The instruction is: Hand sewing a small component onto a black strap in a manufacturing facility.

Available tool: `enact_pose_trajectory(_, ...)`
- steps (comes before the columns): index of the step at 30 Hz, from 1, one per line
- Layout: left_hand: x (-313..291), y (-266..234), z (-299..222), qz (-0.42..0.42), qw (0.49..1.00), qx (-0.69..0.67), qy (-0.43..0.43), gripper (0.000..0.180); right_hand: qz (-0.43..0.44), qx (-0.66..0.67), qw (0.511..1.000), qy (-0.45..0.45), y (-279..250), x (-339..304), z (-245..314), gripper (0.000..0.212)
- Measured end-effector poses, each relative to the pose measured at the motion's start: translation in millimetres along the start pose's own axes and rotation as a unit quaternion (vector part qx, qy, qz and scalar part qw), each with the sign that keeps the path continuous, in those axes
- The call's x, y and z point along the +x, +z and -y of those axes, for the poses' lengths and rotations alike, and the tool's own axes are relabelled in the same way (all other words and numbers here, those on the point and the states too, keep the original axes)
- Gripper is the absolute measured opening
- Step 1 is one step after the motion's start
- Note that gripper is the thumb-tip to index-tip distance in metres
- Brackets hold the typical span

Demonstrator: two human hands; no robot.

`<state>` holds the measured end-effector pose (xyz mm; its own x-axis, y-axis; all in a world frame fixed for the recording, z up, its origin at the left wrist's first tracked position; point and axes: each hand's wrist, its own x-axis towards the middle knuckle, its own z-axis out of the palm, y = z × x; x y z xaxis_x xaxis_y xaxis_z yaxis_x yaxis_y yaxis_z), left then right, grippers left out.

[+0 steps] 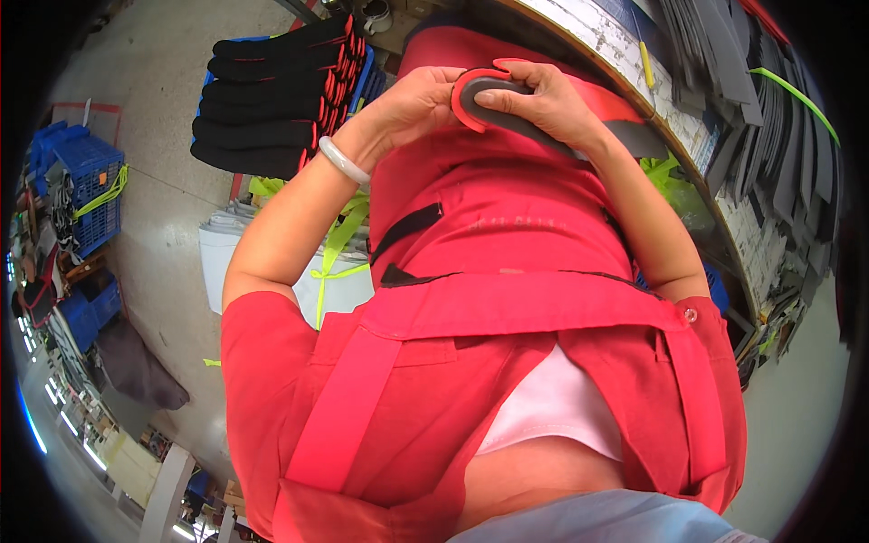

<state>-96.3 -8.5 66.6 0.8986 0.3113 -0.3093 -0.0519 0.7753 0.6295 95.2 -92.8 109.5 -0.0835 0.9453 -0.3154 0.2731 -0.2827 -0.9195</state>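
In front of my red apron, both hands hold a long, flat grey piece (507, 120) with a rounded end and a red fabric edging (464, 107) around it. My left hand (418, 107) pinches the red edging at the rounded end, its fingertips partly hidden. My right hand (554, 109) grips the piece from the other side, thumb pressed on the grey face and fingers behind the red edge. Beyond the right wrist, the rest of the piece (625, 122) stretches to the right, red above and grey below. Which kind of article it is, I cannot tell.
At upper left, black padded pieces with red edges (272, 95) are stacked in a blue crate (366, 68). A worn-topped table (715, 145) on the right bears grey strips (787, 136) and a yellow-handled tool (646, 65). White bundles tied with lime ribbon (339, 258) stand left of my lap.
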Motion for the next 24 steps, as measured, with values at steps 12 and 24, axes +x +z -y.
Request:
enact_pose_trajectory(12,-20.0,63.0,-21.2,-0.053,0.920,0.288,0.260,0.013,-0.187,-0.218,0.957,0.049,-18.4,14.3,-60.1,0.025)
enact_pose_trajectory(24,31.8,-7.2,8.8,-0.137,0.918,0.323,0.186,0.013,-0.190,-0.143,0.970,-0.042,14.3,9.6,-32.1,0.037)
